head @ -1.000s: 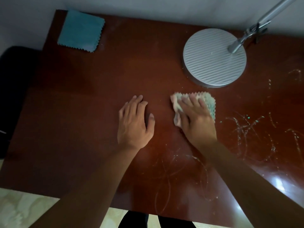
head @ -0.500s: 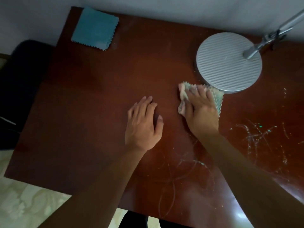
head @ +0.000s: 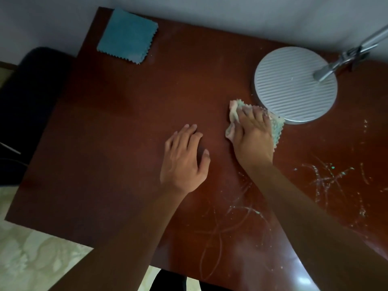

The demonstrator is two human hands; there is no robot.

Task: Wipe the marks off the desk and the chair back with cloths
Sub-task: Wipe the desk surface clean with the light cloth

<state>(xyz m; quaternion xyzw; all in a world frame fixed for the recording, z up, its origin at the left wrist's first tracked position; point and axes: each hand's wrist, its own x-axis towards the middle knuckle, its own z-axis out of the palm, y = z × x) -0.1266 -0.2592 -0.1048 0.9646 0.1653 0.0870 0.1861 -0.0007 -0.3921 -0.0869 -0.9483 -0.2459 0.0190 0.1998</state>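
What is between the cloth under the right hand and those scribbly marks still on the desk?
Nothing visible. The crumpled cloth under the right hand has bare desk between it and the marks; the lamp base sits behind it.

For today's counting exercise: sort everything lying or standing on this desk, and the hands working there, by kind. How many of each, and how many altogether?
Cloths: 2, a blue cloth lying flat at the far corner and a pale green cloth under the right hand
Lamp bases: 1, the round grey lamp base
Hands: 2, right hand and left hand, which rests flat on the desk
Total: 5
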